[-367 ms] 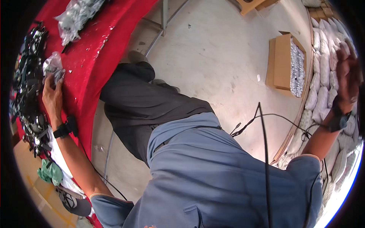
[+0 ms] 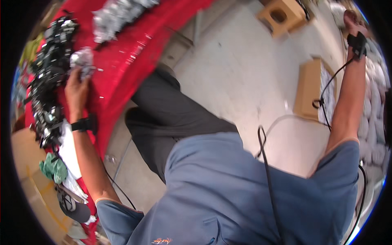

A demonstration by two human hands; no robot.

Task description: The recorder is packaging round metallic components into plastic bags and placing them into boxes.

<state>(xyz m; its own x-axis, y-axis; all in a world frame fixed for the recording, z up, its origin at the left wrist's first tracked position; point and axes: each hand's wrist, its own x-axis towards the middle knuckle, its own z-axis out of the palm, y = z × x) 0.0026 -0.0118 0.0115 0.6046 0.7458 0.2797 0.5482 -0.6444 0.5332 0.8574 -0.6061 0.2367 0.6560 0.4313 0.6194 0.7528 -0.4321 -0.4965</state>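
My left hand [image 2: 77, 90] is at the red-covered table [image 2: 116, 61] on the left, its fingers closed on a small crumpled clear plastic bag [image 2: 82, 58]. Something shiny shows inside the bag, too blurred to name. Right beside that hand runs a long heap of black and silver parts [image 2: 51, 77]. At the far upper right my right hand [image 2: 354, 23] is stretched out near the stacked white sacks [image 2: 370, 110]. Its fingers are small and blurred, so what they do is hidden. Each wrist wears a black strapped device.
More clear-bagged parts [image 2: 118, 18] lie farther back on the table. An open cardboard box [image 2: 306, 87] stands on the floor to the right, and a brown box with a round hole [image 2: 279, 16] beyond it. Black cables [image 2: 267, 179] hang before me. A cap [image 2: 73, 206] and green cloth [image 2: 53, 167] lie at lower left.
My right arm has straightened, carrying the hand from near the right rim to farther up and away. My view has shifted, so the table sits more to the right. The left hand stays at the bag.
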